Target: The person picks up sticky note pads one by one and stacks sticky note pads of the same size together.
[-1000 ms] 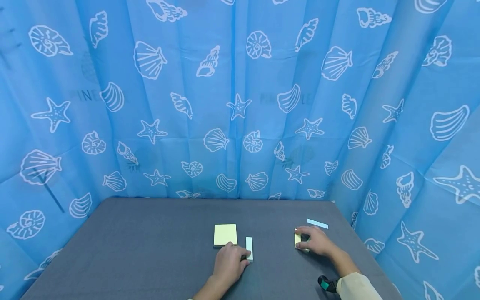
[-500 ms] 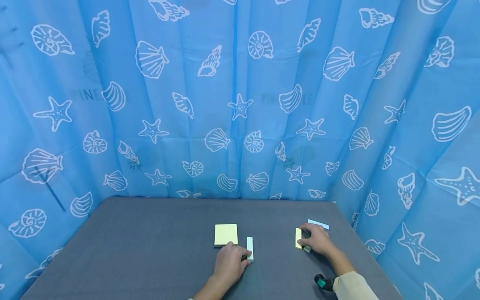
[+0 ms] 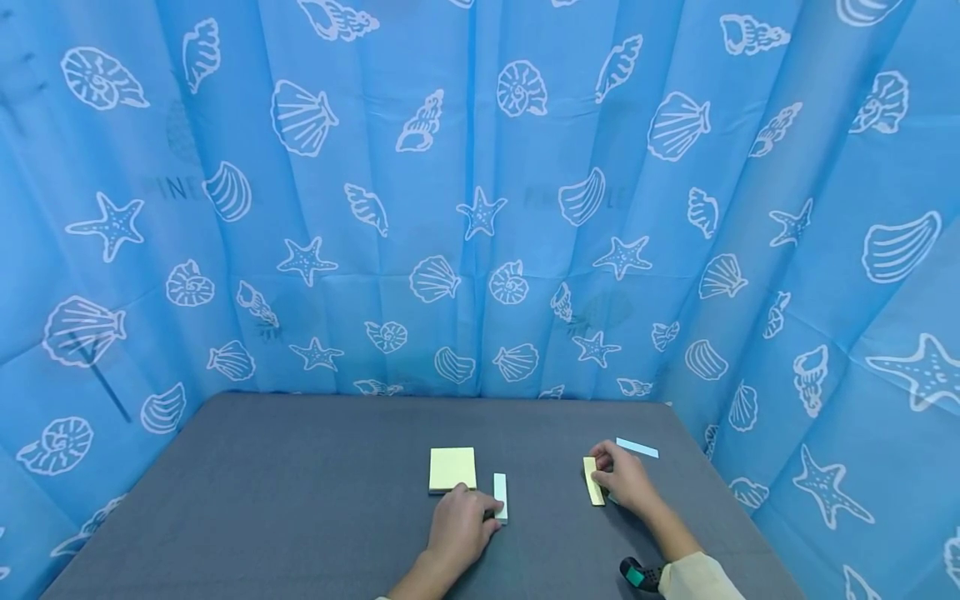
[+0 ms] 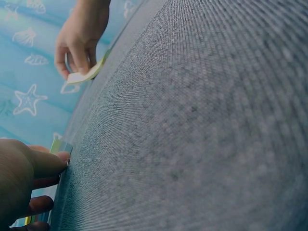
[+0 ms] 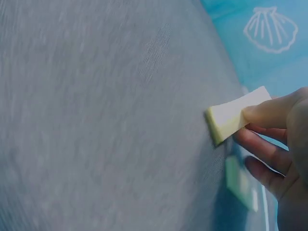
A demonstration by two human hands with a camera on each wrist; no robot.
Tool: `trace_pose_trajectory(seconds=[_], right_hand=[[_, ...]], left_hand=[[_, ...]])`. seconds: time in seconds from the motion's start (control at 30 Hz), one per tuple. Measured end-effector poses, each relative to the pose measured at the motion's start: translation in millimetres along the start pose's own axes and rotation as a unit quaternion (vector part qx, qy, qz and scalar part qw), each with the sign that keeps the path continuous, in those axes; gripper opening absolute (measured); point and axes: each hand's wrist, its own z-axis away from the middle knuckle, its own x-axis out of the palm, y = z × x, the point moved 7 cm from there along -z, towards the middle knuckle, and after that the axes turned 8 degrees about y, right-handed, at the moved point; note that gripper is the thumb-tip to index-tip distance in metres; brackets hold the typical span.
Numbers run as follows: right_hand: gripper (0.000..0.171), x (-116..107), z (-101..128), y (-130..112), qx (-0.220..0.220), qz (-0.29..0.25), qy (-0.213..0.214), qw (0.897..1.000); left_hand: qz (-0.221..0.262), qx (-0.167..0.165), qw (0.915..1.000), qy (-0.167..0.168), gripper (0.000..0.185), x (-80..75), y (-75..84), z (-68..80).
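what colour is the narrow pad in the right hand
Pale yellow; the narrow sticky-note pad shows best in the right wrist view.

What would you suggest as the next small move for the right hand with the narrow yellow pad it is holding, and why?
Probably carry it left toward the square yellow pad. The right hand pinches the narrow yellow sticky-note pad, tilted up off the grey table, well apart from the rest. The left hand rests its fingertips on a pale blue strip pad right beside that square pad, so things seem to gather there.
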Motion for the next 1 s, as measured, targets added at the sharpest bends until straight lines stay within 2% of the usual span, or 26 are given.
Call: trace_pose_trajectory(seconds=[0.13, 0.33, 0.6, 1.0], right_hand=[[0.025, 0.9, -1.6, -12.5, 0.007, -0.032, 0.002, 0.999], [0.025, 6.7, -5.4, -31.8, 0.032, -0.119, -0.011, 0.992], [0.028, 18.8, -7.0, -56.7, 0.003, -0.191, -0.018, 0.981], [0.027, 54.0, -4.4, -69.4, 0.037, -0.263, -0.007, 0.964]], left_hand=[[-0.001, -0.001, 1.0000, 0.002, 0.024, -0.2, -0.3, -0.6], [-0.005, -0.007, 1.0000, -0.004, 0.023, 0.0, -1.4, -1.5], [-0.006, -0.006, 1.0000, -0.003, 0.023, -0.2, 1.2, 0.0], [-0.030, -0.012, 0.9995, -0.005, 0.023, 0.8, 1.9, -1.3]])
